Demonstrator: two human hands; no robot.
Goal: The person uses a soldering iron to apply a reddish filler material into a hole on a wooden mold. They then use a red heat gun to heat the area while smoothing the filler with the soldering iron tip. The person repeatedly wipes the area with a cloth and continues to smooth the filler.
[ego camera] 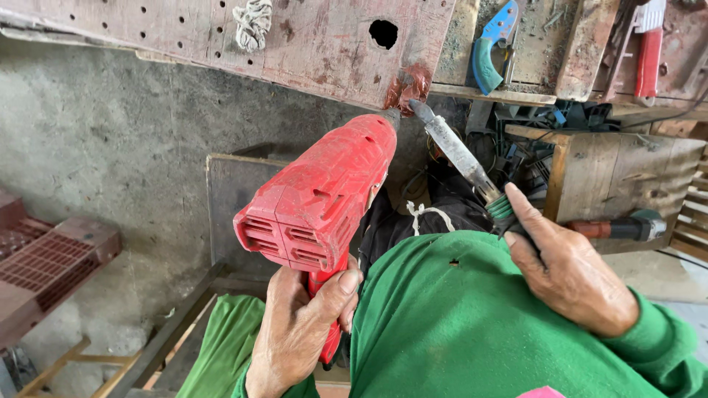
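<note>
Two tools in hand: both aimed at one spot on the edge of the worn red table (324,51) across the top of the frame.
Table: its boards are drilled with small holes and one larger round hole; a knotted rag (253,22) lies on it at upper centre.
Drill: the red power drill (317,203) fills the centre, long axis slanting from lower left to upper right, vented rear toward the camera, nose up against the table edge beside a glossy reddish patch.
Left hand: the left hand (302,324) at lower centre is wrapped tight around the drill's grip, thumb across it.
Screwdriver: the screwdriver (461,155) slants from lower right to upper left, tip at the same patch, green handle down.
Right hand: the right hand (564,269) at centre right is closed over that handle, forefinger stretched along it.
Wooden crate: the crate (627,173) at right holds dark tangled parts; a hammer (619,227) lies across its front.
Upper right: blue-handled pliers (490,44) lie in a recessed tray of the table.
</note>
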